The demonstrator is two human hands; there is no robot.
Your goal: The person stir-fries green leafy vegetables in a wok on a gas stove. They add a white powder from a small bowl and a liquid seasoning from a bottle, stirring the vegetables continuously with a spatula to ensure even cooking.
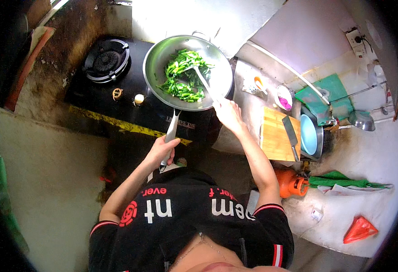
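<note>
A wide steel wok (153, 68) sits over the right side of the black gas stove (83, 93). Chopped green vegetables (183, 68) lie inside it, bunched in the middle and toward the near side. My left hand (161, 152) is wrapped round the wok's long metal handle (173, 127), which points toward me. In my right hand (229, 114), at the wok's near right rim, is a long-handled spatula (203, 80). Its handle slants down over the rim, and its head is among the greens, partly hidden by them.
Left of the wok is a bare burner (107, 61). On the right counter, a cleaver (290, 133) lies on a wooden cutting board (271, 136), beside a light blue basin (308, 135). An orange gas cylinder (292, 183) stands below. A metal ladle or bowl (361, 120) hangs by the wall.
</note>
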